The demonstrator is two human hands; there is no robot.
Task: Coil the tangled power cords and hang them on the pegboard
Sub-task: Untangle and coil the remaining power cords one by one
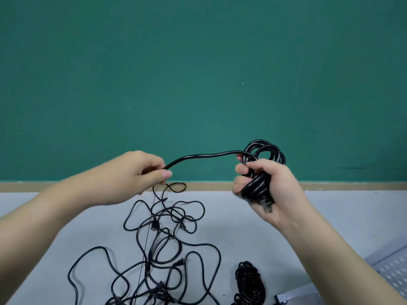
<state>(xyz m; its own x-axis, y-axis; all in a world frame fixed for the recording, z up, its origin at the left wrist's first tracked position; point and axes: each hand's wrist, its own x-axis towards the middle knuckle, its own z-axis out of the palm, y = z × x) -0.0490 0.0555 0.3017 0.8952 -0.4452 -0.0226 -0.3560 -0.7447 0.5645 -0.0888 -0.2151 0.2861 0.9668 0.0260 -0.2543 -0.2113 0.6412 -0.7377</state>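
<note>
One cord (209,155) stretched left-right.

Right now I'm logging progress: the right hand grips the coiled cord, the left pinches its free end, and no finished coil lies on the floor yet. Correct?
Not quite. The head view shows a finished coil already lying on the floor, near the pegboard. The rest stands: the right hand grips the coiled cord, the left hand pinches its free end.
</note>
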